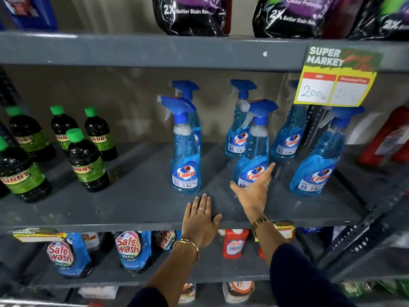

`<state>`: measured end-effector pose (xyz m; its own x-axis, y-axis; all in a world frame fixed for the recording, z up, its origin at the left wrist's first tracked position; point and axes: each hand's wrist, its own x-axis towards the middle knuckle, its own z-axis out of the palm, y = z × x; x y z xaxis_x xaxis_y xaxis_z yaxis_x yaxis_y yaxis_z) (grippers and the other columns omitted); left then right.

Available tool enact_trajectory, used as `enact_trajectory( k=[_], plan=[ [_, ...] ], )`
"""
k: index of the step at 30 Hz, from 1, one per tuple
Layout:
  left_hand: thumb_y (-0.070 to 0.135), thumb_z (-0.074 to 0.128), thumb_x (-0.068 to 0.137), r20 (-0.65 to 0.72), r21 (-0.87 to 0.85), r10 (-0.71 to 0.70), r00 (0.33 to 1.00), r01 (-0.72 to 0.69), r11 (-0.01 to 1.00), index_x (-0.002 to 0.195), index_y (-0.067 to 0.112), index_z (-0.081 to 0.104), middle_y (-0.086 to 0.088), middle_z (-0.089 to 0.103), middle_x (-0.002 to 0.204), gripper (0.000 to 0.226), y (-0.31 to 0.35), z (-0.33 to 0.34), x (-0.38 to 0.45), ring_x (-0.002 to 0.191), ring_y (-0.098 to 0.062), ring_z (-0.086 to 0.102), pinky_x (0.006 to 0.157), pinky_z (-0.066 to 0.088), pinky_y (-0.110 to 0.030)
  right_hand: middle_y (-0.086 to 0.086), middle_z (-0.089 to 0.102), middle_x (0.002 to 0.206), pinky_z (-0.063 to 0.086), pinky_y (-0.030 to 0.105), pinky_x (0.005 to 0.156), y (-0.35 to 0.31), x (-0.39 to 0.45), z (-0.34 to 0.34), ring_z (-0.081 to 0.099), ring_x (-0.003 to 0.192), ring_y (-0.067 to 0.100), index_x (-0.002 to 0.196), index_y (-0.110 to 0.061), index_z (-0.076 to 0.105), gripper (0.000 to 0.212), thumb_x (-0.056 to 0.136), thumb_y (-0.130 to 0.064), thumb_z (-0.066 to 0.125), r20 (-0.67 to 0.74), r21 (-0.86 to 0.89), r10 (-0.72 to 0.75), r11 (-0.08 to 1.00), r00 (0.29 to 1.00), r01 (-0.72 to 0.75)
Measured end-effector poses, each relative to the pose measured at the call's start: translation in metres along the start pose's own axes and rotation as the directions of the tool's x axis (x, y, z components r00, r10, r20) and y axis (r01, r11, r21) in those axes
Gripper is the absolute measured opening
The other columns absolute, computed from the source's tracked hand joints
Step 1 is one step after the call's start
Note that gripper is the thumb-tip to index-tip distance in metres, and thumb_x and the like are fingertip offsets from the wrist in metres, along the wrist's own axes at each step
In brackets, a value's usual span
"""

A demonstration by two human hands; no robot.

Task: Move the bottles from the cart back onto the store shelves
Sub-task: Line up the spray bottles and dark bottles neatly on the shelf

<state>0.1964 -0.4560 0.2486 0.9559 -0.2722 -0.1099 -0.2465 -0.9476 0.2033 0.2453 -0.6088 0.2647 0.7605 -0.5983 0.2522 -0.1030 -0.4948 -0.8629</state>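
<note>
Several blue Colin spray bottles stand upright on the grey middle shelf point(137, 202). One stands at the front centre point(185, 156), another at the front right point(254, 151), a third further right point(316, 165), and more behind them. My right hand point(254, 189) is spread, with fingers and thumb around the base of the front-right bottle, touching its label; whether it grips is unclear. My left hand point(200, 220) lies flat and open on the shelf's front edge, just below the centre bottle, holding nothing. No cart is in view.
Dark Sunny bottles with green caps point(86, 160) stand at the shelf's left. A yellow price tag point(336, 85) hangs from the upper shelf at right. Black pouches point(192, 14) sit above, Safe Wash pouches point(130, 251) and red bottles point(234, 242) below.
</note>
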Motion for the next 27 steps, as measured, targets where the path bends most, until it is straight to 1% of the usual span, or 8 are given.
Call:
enact_trajectory(
  k=[4, 7, 11, 13, 15, 20, 23, 27],
  plan=[
    [0.047, 0.016, 0.097, -0.012, 0.003, 0.020, 1.000, -0.020, 1.000, 0.148, 0.012, -0.002, -0.003, -0.003, 0.160, 0.064, -0.002, -0.001, -0.002, 0.148, -0.021, -0.005, 0.121, -0.001, -0.036, 0.011, 0.010, 0.155, 0.044, 0.042, 0.099, -0.001, -0.014, -0.005, 0.031, 0.135, 0.030, 0.146, -0.017, -0.003, 0.127, 0.058, -0.034, 0.087, -0.028, -0.018, -0.091, 0.996, 0.995, 0.090],
    [0.048, 0.017, 0.097, -0.044, 0.017, 0.044, 0.998, -0.043, 0.999, 0.148, 0.010, -0.002, -0.005, -0.003, 0.160, 0.067, -0.008, 0.003, -0.004, 0.148, -0.020, -0.005, 0.121, -0.001, -0.035, 0.020, 0.031, 0.147, 0.040, 0.046, 0.103, -0.006, -0.028, -0.011, 0.035, 0.133, 0.036, 0.139, -0.009, 0.021, 0.103, 0.061, -0.031, 0.085, -0.127, -0.172, -0.206, 0.968, 0.970, 0.183],
    [0.056, 0.002, 0.090, -0.056, 0.093, 0.012, 0.998, -0.007, 0.996, 0.148, 0.008, 0.000, -0.006, -0.001, 0.160, 0.076, -0.022, 0.006, -0.018, 0.148, -0.022, 0.000, 0.121, 0.003, -0.036, 0.023, 0.062, 0.110, 0.052, 0.051, 0.079, -0.014, -0.038, -0.014, 0.060, 0.098, 0.040, 0.111, -0.008, 0.044, 0.063, 0.062, -0.022, 0.081, -0.104, -0.414, -0.413, 0.845, 0.905, 0.338],
    [0.057, -0.012, 0.083, -0.109, 0.087, 0.000, 0.994, 0.010, 0.996, 0.142, 0.003, 0.029, -0.010, 0.027, 0.154, 0.091, -0.032, 0.002, -0.027, 0.142, -0.026, 0.030, 0.116, 0.027, -0.037, 0.018, 0.064, 0.100, 0.053, 0.046, 0.077, -0.018, -0.040, -0.011, 0.062, 0.092, 0.037, 0.103, -0.007, 0.052, 0.046, 0.067, -0.020, 0.077, -0.023, -0.392, -0.476, 0.813, 0.879, 0.430],
    [0.056, -0.009, 0.090, -0.158, 0.091, -0.023, 0.987, 0.037, 0.995, 0.118, 0.004, 0.062, -0.010, 0.065, 0.125, 0.093, -0.050, 0.007, -0.031, 0.112, -0.026, 0.064, 0.100, 0.044, -0.038, 0.015, 0.062, 0.099, 0.052, 0.043, 0.081, -0.023, -0.044, -0.003, 0.060, 0.093, 0.035, 0.102, -0.006, 0.055, 0.037, 0.072, -0.020, 0.071, 0.072, -0.322, -0.497, 0.809, 0.865, 0.491],
    [0.058, -0.002, 0.091, -0.093, 0.080, -0.059, 0.994, 0.067, 0.995, 0.110, 0.003, 0.064, -0.011, 0.073, 0.110, 0.087, -0.084, 0.009, -0.037, 0.098, -0.028, 0.071, 0.093, 0.030, -0.037, 0.013, 0.051, 0.124, 0.041, 0.036, 0.099, -0.037, -0.061, 0.026, 0.048, 0.117, 0.028, 0.124, -0.005, 0.046, 0.056, 0.078, -0.027, 0.069, 0.301, -0.096, -0.344, 0.917, 0.889, 0.387],
    [0.071, -0.020, 0.076, -0.089, 0.080, -0.092, 0.992, 0.099, 0.992, 0.125, 0.002, 0.055, -0.012, 0.058, 0.134, 0.113, -0.092, -0.006, -0.041, 0.122, -0.027, 0.057, 0.107, 0.036, -0.039, 0.012, 0.042, 0.133, 0.039, 0.028, 0.100, -0.050, -0.072, 0.048, 0.044, 0.121, 0.021, 0.133, -0.006, 0.035, 0.078, 0.070, -0.026, 0.077, 0.382, 0.084, -0.225, 0.974, 0.896, 0.209],
    [0.087, -0.014, 0.038, 0.023, -0.013, -0.161, 0.987, 0.161, 0.987, 0.148, 0.010, 0.001, -0.004, -0.002, 0.160, 0.135, -0.114, -0.028, -0.037, 0.148, -0.020, 0.001, 0.121, 0.002, -0.039, 0.004, 0.046, 0.119, 0.041, 0.012, 0.081, -0.071, -0.081, 0.070, 0.046, 0.100, 0.008, 0.127, -0.007, 0.040, 0.086, 0.056, -0.014, 0.088, 0.357, 0.313, -0.093, 0.950, 0.930, -0.025]
  ],
)
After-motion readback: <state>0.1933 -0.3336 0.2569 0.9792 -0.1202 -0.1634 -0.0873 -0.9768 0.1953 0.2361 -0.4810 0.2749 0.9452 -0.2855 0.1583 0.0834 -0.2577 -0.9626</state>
